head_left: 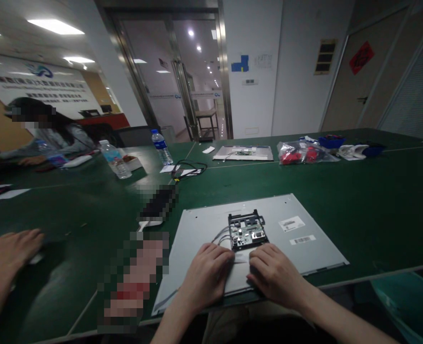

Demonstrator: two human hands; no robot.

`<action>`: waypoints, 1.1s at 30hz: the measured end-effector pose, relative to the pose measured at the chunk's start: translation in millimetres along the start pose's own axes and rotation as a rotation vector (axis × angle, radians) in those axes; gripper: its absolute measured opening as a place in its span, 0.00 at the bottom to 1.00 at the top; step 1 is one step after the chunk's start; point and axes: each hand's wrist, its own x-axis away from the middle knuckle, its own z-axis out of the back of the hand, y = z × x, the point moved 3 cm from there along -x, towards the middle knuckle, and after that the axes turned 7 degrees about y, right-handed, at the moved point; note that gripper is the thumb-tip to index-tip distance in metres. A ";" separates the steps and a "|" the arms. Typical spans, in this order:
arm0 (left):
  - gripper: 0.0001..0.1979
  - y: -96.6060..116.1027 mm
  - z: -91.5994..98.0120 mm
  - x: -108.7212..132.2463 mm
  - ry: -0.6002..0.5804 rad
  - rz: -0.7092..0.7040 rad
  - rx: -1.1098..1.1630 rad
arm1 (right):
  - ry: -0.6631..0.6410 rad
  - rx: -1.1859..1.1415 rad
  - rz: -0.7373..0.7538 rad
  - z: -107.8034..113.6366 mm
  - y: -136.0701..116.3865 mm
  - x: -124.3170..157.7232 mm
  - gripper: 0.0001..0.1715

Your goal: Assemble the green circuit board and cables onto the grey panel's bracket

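Panel lies back-up at near side of desk, in front of person. Left hand and right hand slightly apart below board, fingers curled at pale strip; cannot tell whether they pinch or only press. Working strip well likely calls for light, even force from both ends, knuckles clear of board, no tug on cables. Fingers hide strip's ends; hands cover part of panel; label print unreadable.

Top centre, glass doors adjoin a pale wall. Ceiling lights glow upper left; a green surface spreads below.
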 end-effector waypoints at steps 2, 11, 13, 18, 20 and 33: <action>0.13 -0.1 0.2 0.2 0.002 -0.002 0.005 | 0.022 -0.003 0.031 0.4 -1.0 0.2 0.03; 0.14 -1.9 -0.4 3.5 0.020 0.006 0.035 | 0.092 -0.056 0.118 4.2 -2.9 1.2 0.09; 0.14 -1.7 0.1 3.4 0.021 0.007 0.031 | 0.105 -0.059 0.124 3.3 -2.0 2.4 0.11; 0.14 -0.3 1.7 1.9 0.029 -0.001 0.009 | 0.185 -0.047 0.108 -0.1 2.3 5.2 0.14; 0.14 -0.2 1.6 1.5 0.028 -0.003 0.005 | 0.215 -0.022 0.103 -0.6 4.0 5.6 0.15; 0.15 -2.5 -1.3 4.7 0.037 0.012 -0.012 | 0.327 0.059 0.029 7.0 4.5 3.5 0.11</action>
